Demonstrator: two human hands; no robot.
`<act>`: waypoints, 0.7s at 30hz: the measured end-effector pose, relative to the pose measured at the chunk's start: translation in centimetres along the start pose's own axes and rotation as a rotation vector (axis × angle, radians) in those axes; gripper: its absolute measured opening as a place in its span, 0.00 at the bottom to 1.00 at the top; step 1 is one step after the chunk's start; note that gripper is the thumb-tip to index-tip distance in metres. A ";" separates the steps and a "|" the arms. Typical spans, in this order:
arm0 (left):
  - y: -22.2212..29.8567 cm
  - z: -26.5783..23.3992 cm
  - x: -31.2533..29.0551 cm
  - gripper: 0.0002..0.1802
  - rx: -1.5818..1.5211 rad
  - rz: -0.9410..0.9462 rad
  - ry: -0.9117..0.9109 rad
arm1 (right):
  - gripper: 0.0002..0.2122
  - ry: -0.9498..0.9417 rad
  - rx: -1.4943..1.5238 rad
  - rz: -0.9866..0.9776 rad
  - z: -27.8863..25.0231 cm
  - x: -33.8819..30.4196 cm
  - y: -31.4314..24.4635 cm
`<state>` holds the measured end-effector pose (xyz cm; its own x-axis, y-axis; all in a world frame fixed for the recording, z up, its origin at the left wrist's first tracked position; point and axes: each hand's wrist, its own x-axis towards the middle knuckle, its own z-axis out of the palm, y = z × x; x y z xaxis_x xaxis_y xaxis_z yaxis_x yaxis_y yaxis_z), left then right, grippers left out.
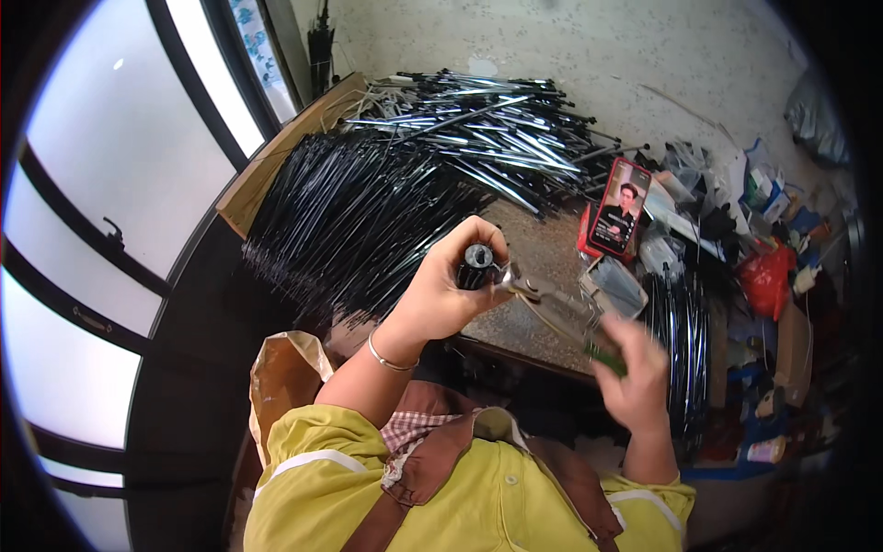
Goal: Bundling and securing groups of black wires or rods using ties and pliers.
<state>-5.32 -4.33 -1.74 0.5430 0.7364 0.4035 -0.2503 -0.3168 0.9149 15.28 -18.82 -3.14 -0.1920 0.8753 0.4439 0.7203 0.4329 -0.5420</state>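
My left hand (437, 290) is closed around a short black cylindrical part (475, 265) with a round grey end facing up. My right hand (635, 375) is wrapped round the green-handled pliers (538, 296) and slightly blurred. The pliers' jaws meet the side of the black part by my left fingertips; whether they grip a wire there, I cannot tell. Beyond my left hand lies a broad heap of thin black rods (340, 221), resembling umbrella ribs. Behind it rises a second pile of shinier rods (497, 129).
A phone (623, 207) leans upright on the worn table (520, 241), next to a clear plastic box (614, 288). More black rods (679, 345) stand at the right. Bags and clutter surround a red plastic bag (766, 281). A wooden board (241, 195) edges the left side.
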 end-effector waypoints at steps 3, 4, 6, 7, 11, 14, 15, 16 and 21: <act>0.4 0.0 0.5 0.17 -0.103 0.001 -0.075 | 0.18 -0.479 1.294 0.669 1.3 -2.1 0.6; 0.5 0.3 0.8 0.17 -0.126 0.000 -0.155 | 0.18 -0.476 1.282 0.674 1.8 -2.3 1.3; 0.6 0.8 1.2 0.18 -0.152 -0.005 -0.236 | 0.16 -0.657 1.284 0.633 2.9 -2.0 1.4; 0.7 0.7 1.1 0.18 -0.107 -0.008 -0.200 | 0.16 -0.653 1.289 0.640 3.0 -1.3 0.5; 0.5 0.4 1.0 0.20 -0.015 0.009 -0.117 | 0.18 0.059 0.033 0.222 1.1 1.1 0.1; 0.2 0.2 0.8 0.21 0.005 0.047 -0.052 | 0.20 0.223 -0.289 -0.141 0.7 0.3 1.5; 0.3 0.5 1.0 0.21 -0.059 0.045 -0.112 | 0.21 -0.124 0.524 0.318 1.0 -1.2 1.1; 0.5 0.7 1.1 0.21 -0.122 0.041 -0.169 | 0.23 -0.478 1.340 0.769 1.2 -2.1 0.8; 0.6 0.9 1.6 0.22 0.159 0.074 -0.215 | 0.22 -0.608 1.186 0.671 2.9 -0.4 0.7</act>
<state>-3.87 -3.85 -0.53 0.6900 0.5690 0.4473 -0.1759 -0.4677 0.8662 13.92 -18.27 -5.78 -0.5095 0.8015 -0.3130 -0.1053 -0.4192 -0.9018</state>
